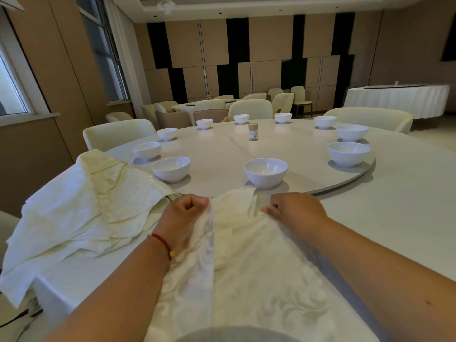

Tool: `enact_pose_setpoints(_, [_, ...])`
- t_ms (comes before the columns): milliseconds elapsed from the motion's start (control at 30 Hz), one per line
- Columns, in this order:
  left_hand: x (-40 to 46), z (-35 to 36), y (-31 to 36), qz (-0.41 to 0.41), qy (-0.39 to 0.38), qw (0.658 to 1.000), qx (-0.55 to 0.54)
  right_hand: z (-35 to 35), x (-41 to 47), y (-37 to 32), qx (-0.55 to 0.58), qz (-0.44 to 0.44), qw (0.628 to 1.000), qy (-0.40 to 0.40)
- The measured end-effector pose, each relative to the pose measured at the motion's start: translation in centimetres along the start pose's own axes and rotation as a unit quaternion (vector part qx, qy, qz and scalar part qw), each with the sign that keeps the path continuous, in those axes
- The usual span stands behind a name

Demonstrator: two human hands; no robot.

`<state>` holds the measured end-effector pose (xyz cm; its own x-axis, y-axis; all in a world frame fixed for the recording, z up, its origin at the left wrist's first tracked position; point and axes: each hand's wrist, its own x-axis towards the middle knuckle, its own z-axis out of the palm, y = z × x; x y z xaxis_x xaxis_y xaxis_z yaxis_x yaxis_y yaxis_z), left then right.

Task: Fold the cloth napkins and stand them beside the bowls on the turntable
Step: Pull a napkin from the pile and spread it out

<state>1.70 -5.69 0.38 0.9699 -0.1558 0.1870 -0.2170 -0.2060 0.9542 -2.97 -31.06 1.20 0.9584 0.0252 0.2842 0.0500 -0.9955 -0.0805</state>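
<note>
A cream patterned napkin lies spread on the table in front of me, its far part bunched up. My left hand pinches its left far edge with curled fingers. My right hand pinches the right far edge. Just beyond my hands stands a white bowl on the round turntable. Another white bowl stands to its left, and several more ring the turntable's rim. A loose pile of cream napkins lies on the table at my left.
A small jar with a tan lid stands near the turntable's middle. Cream chairs surround the table. Forks lie at the lower left edge. Another dressed table stands at the back right.
</note>
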Motion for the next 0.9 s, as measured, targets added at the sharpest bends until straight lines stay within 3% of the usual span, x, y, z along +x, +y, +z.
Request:
enact_pose_setpoints(67, [0.1, -1.9, 0.0, -0.007, -0.018, 0.996, -0.084, -1.7, -0.2, 1.6, -0.028, 0.020, 0.999, 0.012])
enact_pose_setpoints(233, [-0.1, -7.2, 0.5, -0.053, -0.047, 0.982, -0.178, -4.4, -0.9, 3.9, -0.141, 0.061, 0.988, 0.000])
enact_pose_setpoints(300, [0.0, -8.8, 1.0, -0.097, -0.048, 0.977, -0.184, -4.4, -1.0, 3.0, -0.081, 0.040, 0.996, -0.002])
enact_pose_setpoints(367, [0.4, -10.1, 1.2, -0.141, -0.023, 0.977, -0.160, -3.6, -0.7, 1.3, 0.085, 0.049, 0.994, -0.035])
enact_pose_setpoints(433, [1.0, -11.2, 1.8, -0.207, 0.016, 0.973, -0.102, -2.4, 0.1, -0.5, 0.214, 0.067, 0.973, -0.056])
enact_pose_setpoints(500, [1.7, -12.1, 2.7, -0.237, 0.046, 0.968, 0.071, -1.4, 0.9, -1.8, 0.310, 0.097, 0.943, -0.069])
enact_pose_setpoints(567, [2.1, -11.7, 4.0, -0.176, 0.056, 0.933, 0.310, -1.0, 1.6, -2.9, 0.385, 0.137, 0.910, -0.077])
enact_pose_setpoints(633, [1.5, -9.5, 5.7, -0.030, 0.044, 0.878, 0.476, -0.9, 2.2, -3.8, 0.412, 0.158, 0.894, -0.074])
enact_pose_setpoints(667, [1.1, -8.0, 6.5, 0.032, 0.008, 0.866, 0.498, -0.9, 2.5, -4.2, 0.424, 0.162, 0.889, -0.067])
enact_pose_setpoints(700, [0.7, -6.4, 6.8, 0.061, -0.037, 0.880, 0.470, -0.8, 2.7, -4.6, 0.436, 0.163, 0.883, -0.060])
enact_pose_setpoints(767, [0.2, -3.4, 6.1, 0.042, -0.144, 0.908, 0.392, -1.0, 3.0, -5.5, 0.437, 0.151, 0.885, -0.052])
enact_pose_setpoints(900, [0.2, -0.2, 4.1, -0.028, -0.251, 0.887, 0.388, -2.1, 3.3, -7.0, 0.434, 0.127, 0.891, -0.042])
